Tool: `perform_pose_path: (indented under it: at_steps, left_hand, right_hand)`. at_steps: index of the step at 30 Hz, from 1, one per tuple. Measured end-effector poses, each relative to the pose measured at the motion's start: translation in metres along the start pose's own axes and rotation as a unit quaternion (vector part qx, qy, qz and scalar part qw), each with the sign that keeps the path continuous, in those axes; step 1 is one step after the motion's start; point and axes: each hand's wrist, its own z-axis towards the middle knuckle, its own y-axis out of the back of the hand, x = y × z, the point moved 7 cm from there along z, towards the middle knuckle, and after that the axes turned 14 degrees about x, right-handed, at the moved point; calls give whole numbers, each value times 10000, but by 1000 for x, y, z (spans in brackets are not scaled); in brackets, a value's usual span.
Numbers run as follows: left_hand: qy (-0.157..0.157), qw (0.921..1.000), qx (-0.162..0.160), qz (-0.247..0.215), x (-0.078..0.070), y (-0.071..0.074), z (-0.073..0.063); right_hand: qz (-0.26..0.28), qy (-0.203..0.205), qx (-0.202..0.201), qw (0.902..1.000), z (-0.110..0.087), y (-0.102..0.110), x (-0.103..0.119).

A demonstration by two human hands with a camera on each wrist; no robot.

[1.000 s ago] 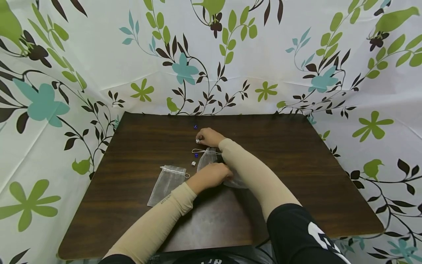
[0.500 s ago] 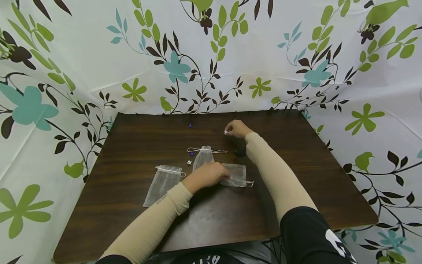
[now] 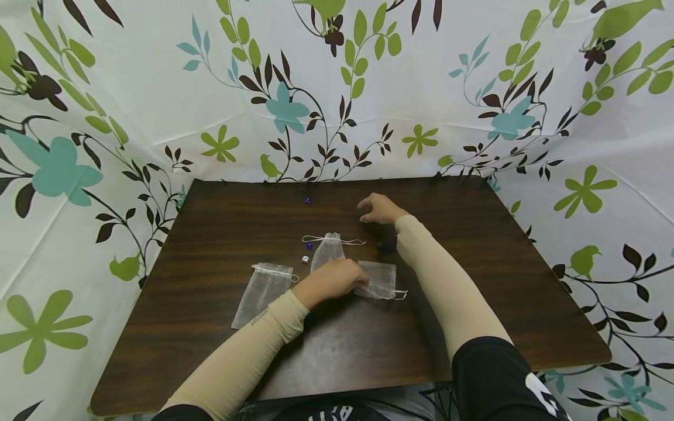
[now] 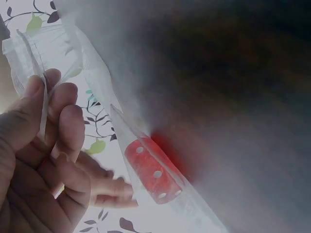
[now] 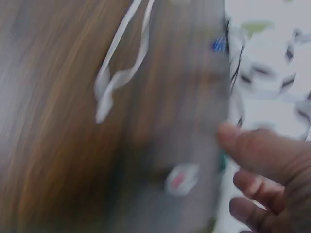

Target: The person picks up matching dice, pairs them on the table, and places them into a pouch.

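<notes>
My left hand (image 3: 337,277) pinches an organza bag (image 4: 46,41), a red die (image 4: 154,171) perhaps inside; my right hand (image 3: 381,209), fingers (image 5: 262,151) parted and empty, is near a white die (image 5: 182,179). Two blue dice (image 3: 309,246) and another white die (image 3: 305,259) lie unbagged on the tabletop (image 3: 500,280).

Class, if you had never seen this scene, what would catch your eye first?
The white cloth printed with green and teal plants rises behind the dark brown wooden table. In the left wrist view, a red die with white dots shows through sheer white mesh beside the left hand.
</notes>
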Motion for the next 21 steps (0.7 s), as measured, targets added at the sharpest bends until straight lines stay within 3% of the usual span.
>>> perform_pose_path:
  at_steps: [3, 6, 10, 14, 21]
  left_hand:
    - [-48, 9999, 9, 93, -2, -1, -1]
    - [-54, 9999, -8, 127, -2, -1, -2]
    - [-57, 9999, 87, 84, -2, -4, -3]
    - [-168, 9996, 233, 36, -3, -8, -4]
    - [-146, 9991, 334, -195, -2, -9, -7]
  right_hand:
    - [-515, 324, -81, 9981, -2, 0, 37]
    - [-771, 1129, 108, 9906, 0, -12, 84]
    - [-618, 2296, 1095, 9651, 3, -45, 135]
    - [-688, 2724, 1891, 9409, 5, -72, 155]
    - [-1046, 3127, 2186, 9184, 6, -86, 169]
